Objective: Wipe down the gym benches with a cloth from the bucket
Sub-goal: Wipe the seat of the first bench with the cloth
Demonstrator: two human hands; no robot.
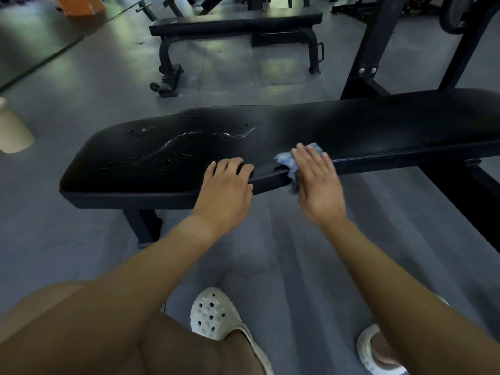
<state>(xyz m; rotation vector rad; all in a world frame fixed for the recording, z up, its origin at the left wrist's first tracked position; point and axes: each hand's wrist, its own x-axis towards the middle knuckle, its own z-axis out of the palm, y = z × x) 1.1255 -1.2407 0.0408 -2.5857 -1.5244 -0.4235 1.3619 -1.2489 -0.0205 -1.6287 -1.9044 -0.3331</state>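
Black padded bench (351, 123) runs across the view, with wet streaks (189, 136) on its pad toward 9 o'clock. Left hand (226, 185) grips the near edge, fingers curled onto the pad and thumb along the rim; right hand (316, 180), just beside it at 3 o'clock, presses flat with fingers straight and together. Blue cloth (286, 161) lies under those fingers, showing at the hand's 10 o'clock and draping over the bench edge.

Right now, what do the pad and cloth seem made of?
Likely black vinyl or similar on the pad: smooth, glossy, water beads on it. The cloth looks a soft, matte, blue-patterned fabric: it drapes limply over the edge under the right hand.
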